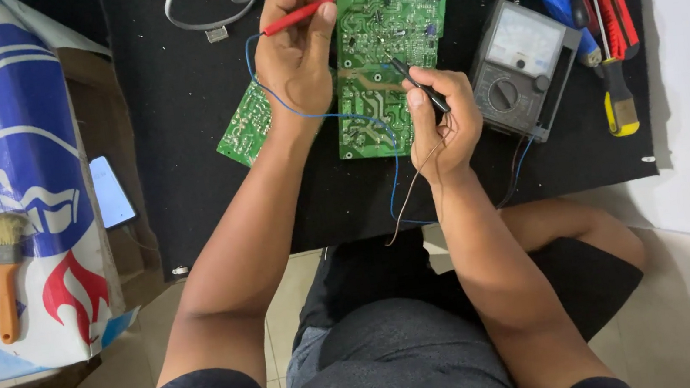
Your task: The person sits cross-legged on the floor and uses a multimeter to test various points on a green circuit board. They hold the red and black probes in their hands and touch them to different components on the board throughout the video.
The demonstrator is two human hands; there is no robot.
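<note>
Left hand: the left hand [295,55] sits in the upper middle of the frame, fingers curled and pinching a slim red plastic test probe [299,15] between thumb and fingertips.
Red probe axis: it lies nearly level, rising slightly to the right, its tip end toward the large green printed circuit board [384,49].
Right hand: the right hand [441,121], just right of centre, is closed in a pen-like pinch around a thin black test probe [417,84].
Black probe axis: it slants from lower right to upper left, tip resting on the green board (exact contact point too small to tell).
Board: long axis runs up and down the frame, on a black mat [177,109].
Leads: a blue wire [353,117] loops below the left wrist.
Meter: a grey analogue multimeter with a round dial [522,67] lies just right of the right hand.
</note>
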